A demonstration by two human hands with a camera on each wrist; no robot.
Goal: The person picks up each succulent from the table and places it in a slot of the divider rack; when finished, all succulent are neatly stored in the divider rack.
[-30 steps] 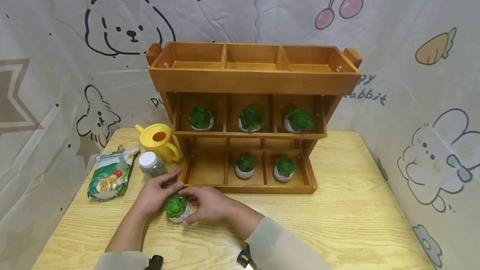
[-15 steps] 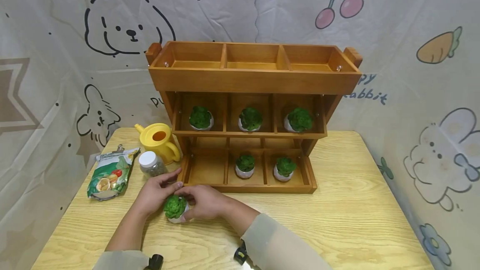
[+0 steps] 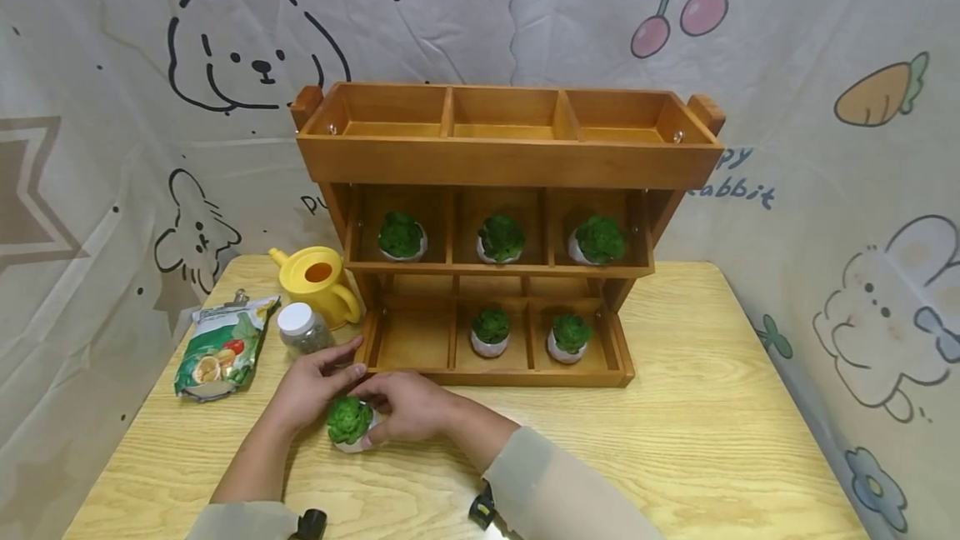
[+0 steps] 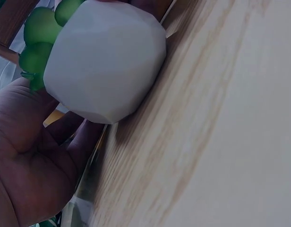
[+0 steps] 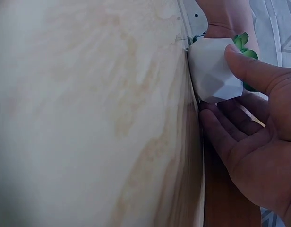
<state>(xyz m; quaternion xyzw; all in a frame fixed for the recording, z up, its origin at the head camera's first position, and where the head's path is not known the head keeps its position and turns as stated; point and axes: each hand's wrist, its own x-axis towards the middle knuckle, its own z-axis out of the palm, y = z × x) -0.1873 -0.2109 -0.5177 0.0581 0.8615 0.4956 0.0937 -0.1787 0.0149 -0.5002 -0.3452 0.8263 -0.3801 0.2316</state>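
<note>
A small potted succulent, with green leaves and a white faceted pot, stands on the table before the lower left corner of the wooden shelf. My right hand grips its pot from the right. In the right wrist view the thumb lies on the pot and the fingers are on its other side. My left hand holds the shelf's lower left corner, thumb at the front and fingers along the side. In the left wrist view the white pot partly covers that hand.
Several similar succulents stand in the shelf's middle and bottom tiers. Left of it are a yellow watering can, a jar with a white lid and a clipped green bag. A printed cloth hangs behind the table.
My right hand has closed in on the pot, its thumb now against it. The succulent has shifted slightly to the left and nearer. My left hand stays at the shelf corner.
</note>
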